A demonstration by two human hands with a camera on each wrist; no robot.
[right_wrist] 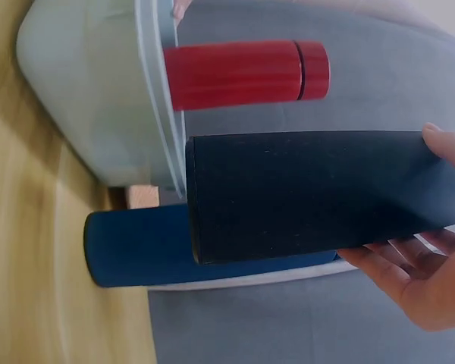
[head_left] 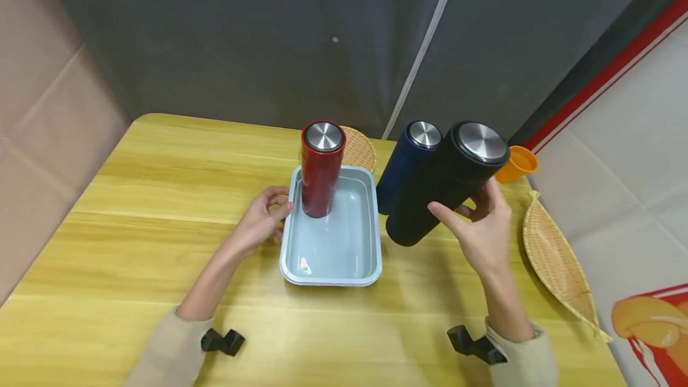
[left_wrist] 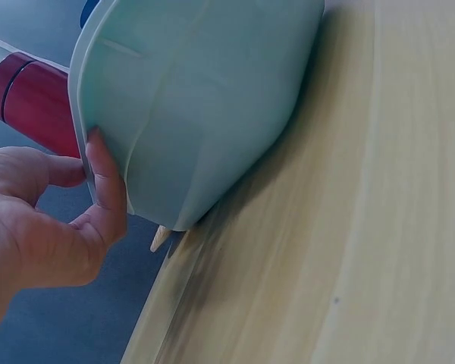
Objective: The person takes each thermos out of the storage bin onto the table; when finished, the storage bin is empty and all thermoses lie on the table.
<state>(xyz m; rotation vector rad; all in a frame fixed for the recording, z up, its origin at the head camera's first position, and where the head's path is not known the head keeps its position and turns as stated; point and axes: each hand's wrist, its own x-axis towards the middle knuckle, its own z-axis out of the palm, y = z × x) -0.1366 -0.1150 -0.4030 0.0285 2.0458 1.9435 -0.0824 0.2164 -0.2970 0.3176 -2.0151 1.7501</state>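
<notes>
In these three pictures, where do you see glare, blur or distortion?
Head view: sharp, wide-angle bend at the edges, soft glare on the steel lid of the black flask and inside the tray. Left wrist view: table blurred beside the tray. Right wrist view: mild blur, picture turned sideways, even light.

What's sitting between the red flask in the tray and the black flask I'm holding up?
In the head view, only the tray's right wall and the navy flask, standing on the table behind the black flask held by the right hand.
</notes>
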